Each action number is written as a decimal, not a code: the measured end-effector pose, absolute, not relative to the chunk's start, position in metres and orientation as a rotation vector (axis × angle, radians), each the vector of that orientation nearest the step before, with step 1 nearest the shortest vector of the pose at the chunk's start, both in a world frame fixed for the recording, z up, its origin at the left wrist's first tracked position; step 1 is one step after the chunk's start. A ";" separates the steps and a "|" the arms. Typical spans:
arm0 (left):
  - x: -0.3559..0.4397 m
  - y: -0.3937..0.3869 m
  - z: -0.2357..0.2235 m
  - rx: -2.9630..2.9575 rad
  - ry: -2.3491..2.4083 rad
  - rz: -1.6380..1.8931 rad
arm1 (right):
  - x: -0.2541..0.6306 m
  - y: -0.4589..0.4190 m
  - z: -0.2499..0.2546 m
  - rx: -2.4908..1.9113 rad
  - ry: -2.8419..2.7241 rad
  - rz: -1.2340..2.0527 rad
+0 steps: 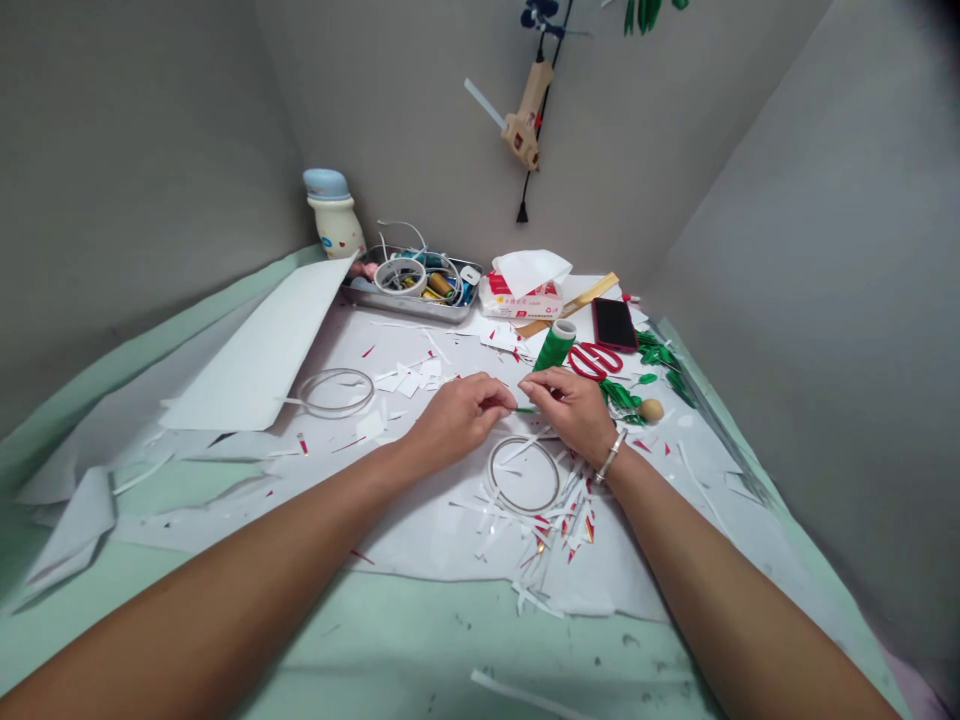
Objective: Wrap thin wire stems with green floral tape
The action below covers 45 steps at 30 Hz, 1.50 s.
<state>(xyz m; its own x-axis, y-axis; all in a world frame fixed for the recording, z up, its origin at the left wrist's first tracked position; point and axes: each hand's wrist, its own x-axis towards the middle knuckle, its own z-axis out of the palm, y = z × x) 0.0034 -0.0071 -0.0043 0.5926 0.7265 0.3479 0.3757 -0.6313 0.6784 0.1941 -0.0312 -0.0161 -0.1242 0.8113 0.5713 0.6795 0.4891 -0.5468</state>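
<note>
- Left hand (466,412): thumb and fingertips closed in a pinch on one end of the thin green piece (526,409).
- Right hand (577,408): fingers curled, thumb and index drawn close together; can't tell whether I have anything in them.
- Green piece sits between my hands, slim and straight. Long axis runs crosswise in view, near level, from left fingertips toward right hand. Material unclear.
- Green spool (555,346): thread wound on a white core, tilted, just beyond right hand.
- Red-handled scissors (595,361) near the spool; shiny green foil-like pieces (619,394) and round tan ball (651,410) to the right.
- Thin wire ring (558,482) below the hands, beside white paper strips (555,535) with red bits.
- Tissue pack (523,298): soft plastic, red and white, small print unreadable.
- Beige glue gun (528,115) hangs on the wall, labels too small to read.
</note>
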 end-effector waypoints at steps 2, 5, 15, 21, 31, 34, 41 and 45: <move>0.003 -0.006 -0.002 2.161 0.899 0.915 | 0.194 -0.030 -0.020 -1.250 -1.897 0.244; 0.000 -0.002 -0.004 2.103 1.015 1.022 | 0.186 -0.035 -0.018 -1.182 -2.072 0.269; 0.002 -0.003 -0.008 2.355 0.912 0.802 | 0.189 -0.035 -0.010 -1.222 -1.881 0.125; 0.001 -0.001 -0.006 2.133 1.021 0.991 | 0.187 -0.034 -0.017 -1.183 -2.095 0.216; 0.002 -0.004 -0.008 2.353 0.900 0.803 | 0.189 -0.034 -0.012 -1.226 -1.913 0.123; 0.003 -0.003 -0.005 2.172 0.898 0.888 | 0.192 -0.031 -0.018 -1.259 -1.944 0.194; -0.001 0.002 -0.010 2.246 1.137 0.973 | 0.178 -0.043 -0.007 -1.098 -2.150 0.144; 0.001 -0.004 -0.008 2.428 0.946 0.792 | 0.184 -0.039 -0.007 -1.158 -1.977 0.094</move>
<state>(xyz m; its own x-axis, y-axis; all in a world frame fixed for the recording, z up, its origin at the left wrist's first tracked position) 0.0013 -0.0036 -0.0079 0.6071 0.7107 0.3555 0.4747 -0.6831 0.5550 0.1837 -0.0395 -0.0065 -0.2375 0.7543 0.6121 0.6925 0.5734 -0.4378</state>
